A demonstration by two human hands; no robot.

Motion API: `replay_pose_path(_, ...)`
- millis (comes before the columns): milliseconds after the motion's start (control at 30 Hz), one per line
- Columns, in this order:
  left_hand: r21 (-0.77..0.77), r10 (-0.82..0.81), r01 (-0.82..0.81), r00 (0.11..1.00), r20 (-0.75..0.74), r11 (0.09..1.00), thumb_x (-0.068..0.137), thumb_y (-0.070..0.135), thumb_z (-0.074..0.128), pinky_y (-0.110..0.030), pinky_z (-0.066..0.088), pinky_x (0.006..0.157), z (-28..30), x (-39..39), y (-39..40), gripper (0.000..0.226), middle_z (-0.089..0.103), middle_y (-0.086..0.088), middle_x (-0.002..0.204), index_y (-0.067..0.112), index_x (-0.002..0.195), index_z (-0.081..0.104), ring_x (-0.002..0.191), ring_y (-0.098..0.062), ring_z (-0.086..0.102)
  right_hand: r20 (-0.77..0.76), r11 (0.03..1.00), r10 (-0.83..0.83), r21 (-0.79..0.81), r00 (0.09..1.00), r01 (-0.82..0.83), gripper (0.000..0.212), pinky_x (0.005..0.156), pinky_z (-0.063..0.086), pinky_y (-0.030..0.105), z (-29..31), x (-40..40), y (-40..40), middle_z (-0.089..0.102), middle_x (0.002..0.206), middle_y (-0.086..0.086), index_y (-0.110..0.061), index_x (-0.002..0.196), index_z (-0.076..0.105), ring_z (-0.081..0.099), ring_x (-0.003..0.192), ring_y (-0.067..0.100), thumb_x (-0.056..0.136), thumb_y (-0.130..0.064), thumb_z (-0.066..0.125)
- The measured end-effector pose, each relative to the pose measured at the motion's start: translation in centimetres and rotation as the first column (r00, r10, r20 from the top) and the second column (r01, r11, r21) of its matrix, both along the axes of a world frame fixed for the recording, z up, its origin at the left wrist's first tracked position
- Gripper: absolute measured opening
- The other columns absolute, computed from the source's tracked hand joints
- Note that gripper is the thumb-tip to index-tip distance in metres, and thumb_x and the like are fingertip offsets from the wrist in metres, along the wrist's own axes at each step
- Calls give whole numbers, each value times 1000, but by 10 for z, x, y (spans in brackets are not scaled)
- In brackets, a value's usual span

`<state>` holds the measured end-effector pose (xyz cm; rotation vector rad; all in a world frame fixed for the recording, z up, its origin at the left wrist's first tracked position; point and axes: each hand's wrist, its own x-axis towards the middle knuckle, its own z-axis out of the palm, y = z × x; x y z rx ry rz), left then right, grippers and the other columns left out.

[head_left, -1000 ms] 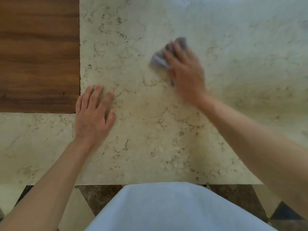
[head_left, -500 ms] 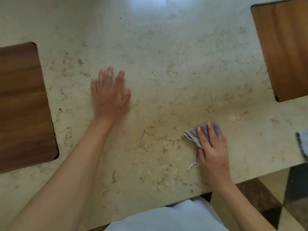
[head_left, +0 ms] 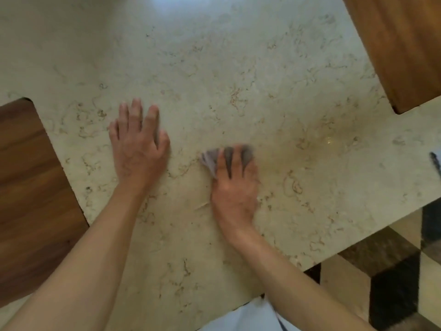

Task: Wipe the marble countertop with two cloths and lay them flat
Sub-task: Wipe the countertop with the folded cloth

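Right grip (head_left: 235,187) on bunched cloth (head_left: 210,158) — marble countertop (head_left: 238,80).

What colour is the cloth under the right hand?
Greyish-purple crumpled cloth, head view.

We press our right hand (head_left: 235,187) onto the crumpled grey cloth (head_left: 211,158) on the marble worktop (head_left: 238,80). Our left hand (head_left: 137,142) lies flat beside it, fingers (head_left: 133,113) spread.

A small grey cloth (head_left: 211,160) lies bunched on the cream, brown-veined marble countertop (head_left: 238,80); another cloth (head_left: 436,162) barely shows at the right edge.
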<state>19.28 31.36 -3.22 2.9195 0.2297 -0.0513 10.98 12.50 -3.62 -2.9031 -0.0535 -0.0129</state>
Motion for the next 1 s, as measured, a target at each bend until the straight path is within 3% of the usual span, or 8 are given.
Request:
replay_pose_path(100, 0, -11, 11, 1000, -10, 1000, 99, 39, 39, -54, 13, 122, -2, 0, 3, 58, 22, -7, 167, 27, 155, 29, 155, -31, 13, -31, 925, 372, 97, 928, -367, 52, 120, 29, 58, 2, -49, 38, 45, 157, 15, -17, 146, 51, 36, 145, 43, 98, -28, 64)
replay_pose_path(200, -7, -29, 29, 999, -16, 1000, 100, 39, 38, -54, 11, 122, -5, 0, 6, 58, 18, -7, 168, 28, 156, 26, 156, -30, 11, -26, 931, 357, 84, 934, -354, 45, 112, 40, 58, 3, -65, -32, 48, 154, 15, -15, 144, 55, 47, 139, 42, 99, -16, 59)
replay_pose_path(300, -6, -19, 19, 1000, -11, 1000, 100, 38, 38, -55, 11, 122, -4, -2, 6, 58, 18, -8, 168, 27, 156, 27, 156, -31, 10, -102, 999, -35, -37, 994, 31, 55, 114, 33, 62, 6, -36, -135, 33, 161, 21, -10, 153, 39, 29, 150, 40, 99, -21, 41)
replay_pose_path(467, -32, -14, 14, 1000, 1, 999, 100, 38, 34, -55, 9, 122, 0, -1, 1, 57, 17, -8, 169, 27, 155, 28, 156, -31, 10, 3, 761, -646, -69, 763, 645, 53, 122, 26, 53, 6, 64, -134, 33, 161, 20, -8, 154, 38, 32, 146, 44, 103, -22, 37)
replay_pose_path(633, -165, 17, -8, 999, 50, 986, 104, 37, 26, -54, 9, 122, -2, 0, 9, 50, 29, -9, 165, 20, 149, 43, 155, -30, 16, -27, 997, -15, 71, 1000, 17, 59, 128, 6, 51, 2, 40, 23, 10, 169, 15, -12, 159, 24, 8, 155, 40, 101, -14, 35)
replay_pose_path(800, -229, -14, 30, 997, 74, 973, 103, 47, 23, -54, 8, 121, -2, -4, 16, 58, 34, -8, 163, 17, 146, 48, 154, -29, 18, -6, 854, 465, 266, 885, -447, 36, 116, 34, 52, 5, -62, 48, 48, 155, 13, -15, 138, 62, 37, 146, 38, 103, -13, 52)
replay_pose_path(900, -200, -31, 40, 999, 45, 979, 102, 44, 33, -54, 7, 122, -3, -4, 17, 53, 28, -7, 165, 20, 148, 44, 155, -27, 14, -1, 892, 413, 201, 911, -405, 33, 114, 39, 54, 9, -71, -46, 49, 153, 13, -15, 135, 64, 37, 148, 35, 104, -15, 55)
replay_pose_path(1000, -140, -26, 29, 999, 24, 990, 99, 36, 45, -52, 7, 122, -2, -3, 13, 51, 25, -6, 166, 22, 147, 40, 156, -27, 12, -42, 995, -34, 92, 999, 38, 48, 117, 36, 58, 12, -27, -153, 32, 163, 16, -14, 151, 44, 26, 152, 35, 103, -20, 43)
